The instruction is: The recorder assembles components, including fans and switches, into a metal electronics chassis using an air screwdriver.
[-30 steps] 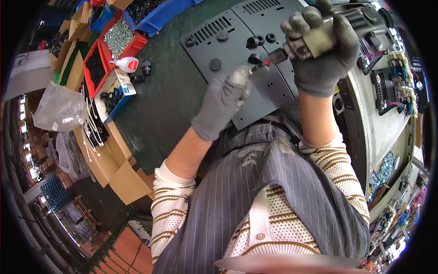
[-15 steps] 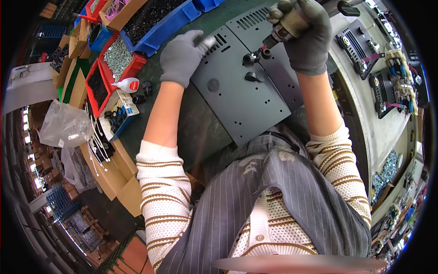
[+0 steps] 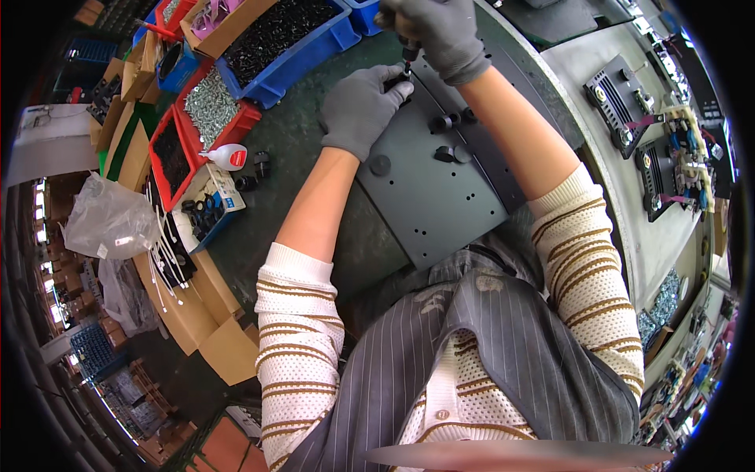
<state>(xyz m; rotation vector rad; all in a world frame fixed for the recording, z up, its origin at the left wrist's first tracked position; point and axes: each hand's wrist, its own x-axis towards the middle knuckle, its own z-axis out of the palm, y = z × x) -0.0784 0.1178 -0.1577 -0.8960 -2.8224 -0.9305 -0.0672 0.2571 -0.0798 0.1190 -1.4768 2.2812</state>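
Note:
A grey metal panel [image 3: 429,197] with small holes lies flat in front of me, beside a second dark panel [image 3: 503,169]. My gloved right hand [image 3: 444,39] is closed around a power screwdriver [image 3: 409,52], whose body is mostly hidden by the glove. Its bit points down at the panel's far edge. There, the thumb and forefinger of my gloved left hand [image 3: 363,110] pinch a small black part [image 3: 399,79] right at the bit's tip. Black round caps [image 3: 445,123] and more black caps [image 3: 452,154] sit on the panel, along with a dark disc [image 3: 380,164].
At the left stand a blue bin of black screws [image 3: 275,39], a red bin of silver screws [image 3: 211,106], a white squeeze bottle [image 3: 228,156], a small box of black parts [image 3: 212,208] and white cable ties [image 3: 163,256]. On the right, slotted black assemblies [image 3: 621,102] lie on a grey bench.
My right hand has swung left with the screwdriver, bringing its bit to my left fingertips. My left hand has moved right and now pinches a small black part. The view has shifted slightly.

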